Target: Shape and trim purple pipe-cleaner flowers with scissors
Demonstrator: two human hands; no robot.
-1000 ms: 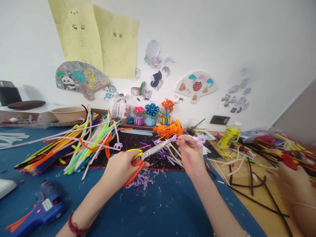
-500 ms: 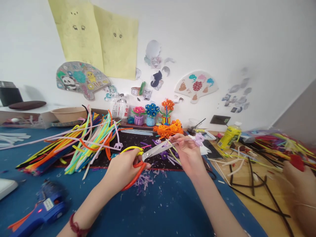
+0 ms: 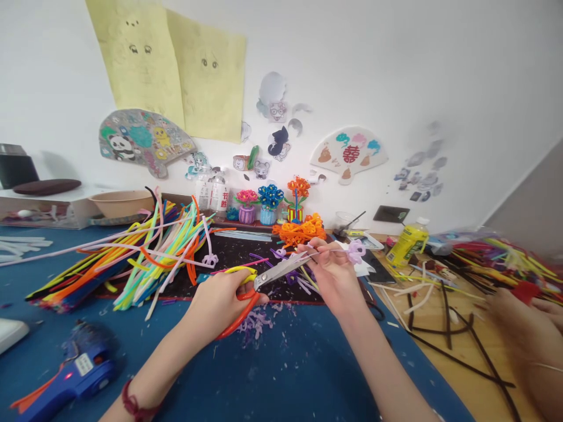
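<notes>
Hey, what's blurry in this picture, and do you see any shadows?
Head view, right edge: the other person's arm is smeared; head view, lower left: the glue gun looks soft; head view, centre: scissors clearer; head view, left: faint shadow beside the flask.

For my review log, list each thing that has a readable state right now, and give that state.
Scissors: held in the left hand; blades close together, fully shut or not unclear
Lilac flower: held by its stem in the right hand
Glue gun: lying down, red light on
Yellow bottle: standing, capped
Three potted flowers: upright
Orange loops: heaped
Purple scraps: scattered
</notes>
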